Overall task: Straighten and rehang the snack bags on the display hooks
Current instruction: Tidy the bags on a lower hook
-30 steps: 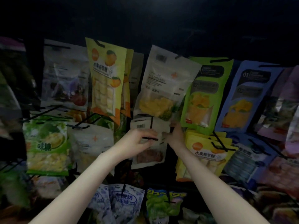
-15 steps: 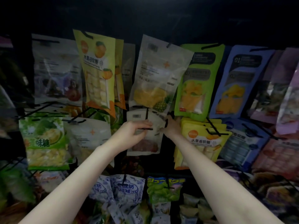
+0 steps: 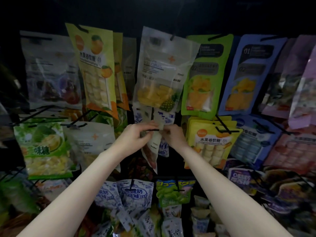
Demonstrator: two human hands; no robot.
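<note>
A small white snack bag with dark red contents hangs edge-on in the middle of the rack, turned sideways. My left hand pinches its top from the left, right at the tip of a black display hook. From the right, my right hand pinches the same top edge. Behind the hands hang blue-and-white patterned bags. Directly above is a white pineapple bag, tilted.
Bags crowd the rack all round: a yellow orange-candy bag upper left, green and blue mango bags upper right, a yellow bag stack right of my hands, a durian bag left. Black hooks jut forward everywhere.
The white bag has been turned from facing flat to edge-on and pulled to the hook's tip. My hands have come together at its top. The view has shifted slightly upward.
</note>
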